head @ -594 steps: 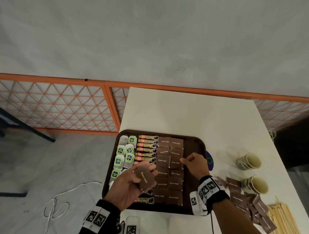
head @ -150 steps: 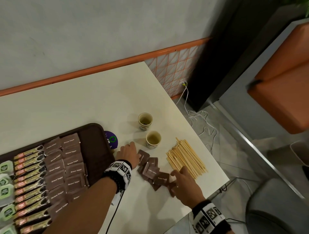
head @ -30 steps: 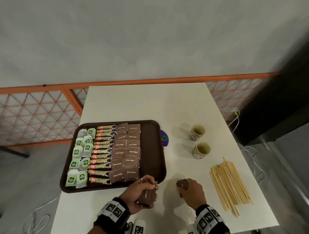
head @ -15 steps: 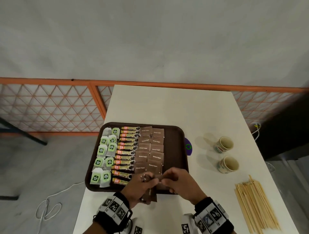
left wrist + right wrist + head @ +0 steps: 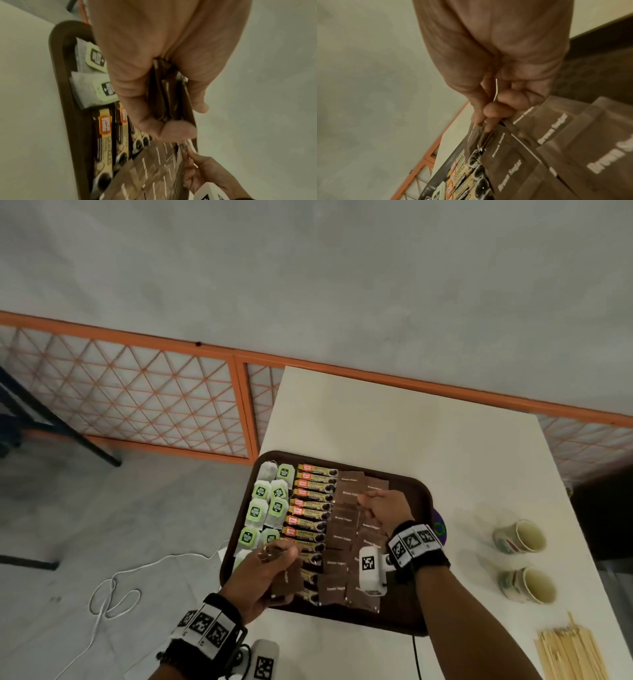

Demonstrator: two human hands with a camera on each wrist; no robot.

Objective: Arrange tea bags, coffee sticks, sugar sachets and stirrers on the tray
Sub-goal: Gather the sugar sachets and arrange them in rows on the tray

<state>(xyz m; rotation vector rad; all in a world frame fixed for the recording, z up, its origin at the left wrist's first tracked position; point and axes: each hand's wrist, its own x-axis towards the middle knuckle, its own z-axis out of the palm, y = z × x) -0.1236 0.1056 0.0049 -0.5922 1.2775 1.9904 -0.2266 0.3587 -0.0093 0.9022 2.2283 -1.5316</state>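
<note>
White table [image 5: 411,419] w/ tray [image 5: 416,619], 2 cups [image 5: 519,539], stirrers [image 5: 568,652].

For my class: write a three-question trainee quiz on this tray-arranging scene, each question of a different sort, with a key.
1. True or false: the wooden stirrers already lie on the tray.
2. What does the left hand hold? A) a stack of brown sugar sachets B) a tea bag C) a paper cup
3. Fill in: the right hand pinches one sachet over the far end of the ____ sugar columns.

Key:
1. False; they lie on the table, right of the tray.
2. A
3. brown
</note>
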